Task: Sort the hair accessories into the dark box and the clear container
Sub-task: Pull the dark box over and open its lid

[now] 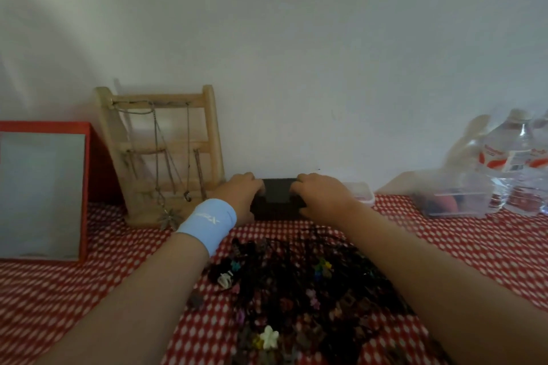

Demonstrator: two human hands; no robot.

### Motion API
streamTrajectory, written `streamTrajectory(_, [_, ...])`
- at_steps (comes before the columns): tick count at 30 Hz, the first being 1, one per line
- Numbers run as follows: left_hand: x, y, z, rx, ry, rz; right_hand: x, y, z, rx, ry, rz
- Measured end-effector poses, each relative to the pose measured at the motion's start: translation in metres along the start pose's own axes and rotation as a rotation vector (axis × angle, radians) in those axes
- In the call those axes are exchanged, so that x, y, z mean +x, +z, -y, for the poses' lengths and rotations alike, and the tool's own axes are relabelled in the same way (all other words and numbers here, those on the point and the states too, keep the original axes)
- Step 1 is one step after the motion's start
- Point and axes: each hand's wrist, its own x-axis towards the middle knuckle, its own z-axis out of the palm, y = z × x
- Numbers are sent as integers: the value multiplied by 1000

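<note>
A dark box (278, 198) stands at the back of the table against the wall. My left hand (241, 191) grips its left end and my right hand (318, 192) grips its right end, fingers curled over the top. Just right of the box, partly hidden by my right hand, sits a small clear container (363, 194). A pile of hair accessories (296, 290) lies on the red-and-white checked cloth between my forearms: several small coloured claw clips, a white flower clip (269, 336) and dark elastic bands.
A wooden ladder-shaped stand (166, 154) hung with necklaces leans on the wall at left, beside a red-framed mirror (41, 192). At right stand a clear plastic box (456, 201) with items inside and water bottles (516, 163). A light blue wristband (209, 224) is on my left wrist.
</note>
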Motion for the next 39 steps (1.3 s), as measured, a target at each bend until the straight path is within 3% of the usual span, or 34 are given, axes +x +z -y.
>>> streamTrajectory(7, [-4,5,-2,102,44,-77,4,2,11,-159,-81,23])
streamTrajectory(13, [-8,-2,-3,138,73,-104,2,-8,6,-47,-33,-30])
streamTrajectory(19, [-5,-20,7,-10,40,-55,-4,-11,-1,139,96,-131])
streamTrajectory(21, [-3,-24,6,-52,19,-147,-5,-10,-1,192,130,-254])
streamTrajectory(23, [-5,-21,6,-40,40,-379,-5,-11,0,144,167,-368])
streamTrajectory(25, [-10,-16,1,28,24,-598,-5,-12,2,74,228,-386])
streamTrajectory(27, [-13,-10,-7,-29,1,-683,-2,-9,5,68,263,-359])
streamTrajectory(30, [-17,-2,-17,-166,69,-571,5,-4,10,150,302,-375])
streamTrajectory(34, [-17,7,-21,-95,47,-119,9,3,10,299,307,-466])
streamTrajectory(39, [-16,4,-19,-270,-34,-41,1,10,6,444,253,-328])
